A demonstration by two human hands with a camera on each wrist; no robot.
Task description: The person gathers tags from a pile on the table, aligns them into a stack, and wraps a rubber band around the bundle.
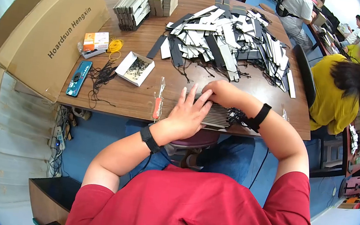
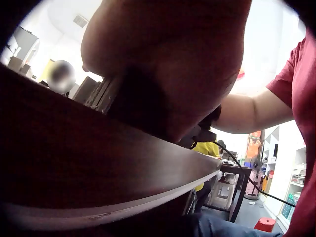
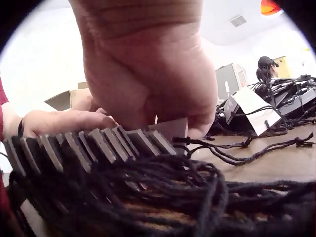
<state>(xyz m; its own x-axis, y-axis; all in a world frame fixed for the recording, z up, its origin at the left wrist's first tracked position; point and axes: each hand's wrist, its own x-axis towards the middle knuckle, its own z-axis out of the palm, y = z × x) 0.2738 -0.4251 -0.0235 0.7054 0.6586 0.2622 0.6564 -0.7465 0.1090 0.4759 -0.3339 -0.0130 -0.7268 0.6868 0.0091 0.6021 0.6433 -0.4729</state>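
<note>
A row of thin tags (image 1: 217, 117) with black cords (image 3: 197, 182) stands packed on edge at the table's front, below both hands. Across the left end of this row lies my left hand (image 1: 191, 114), its fingers extended and spread. My right hand (image 1: 228, 95) bends over the far end of the row with curled fingers, close to the left fingertips. In the right wrist view, the right hand (image 3: 148, 84) pinches a pale tag (image 3: 170, 129) at the row's end; the fingertips are partly hidden. The left wrist view shows the left hand (image 2: 168, 64) dark and close above the table edge.
A large pile of tags (image 1: 228, 34) covers the table's back. Stacked tags (image 1: 132, 9), a white box of small parts (image 1: 135, 68), a red-handled tool (image 1: 157, 107), loose cords (image 1: 99, 78) and a blue case (image 1: 79, 78) lie leftward. A carton (image 1: 57, 35) stands at the left edge.
</note>
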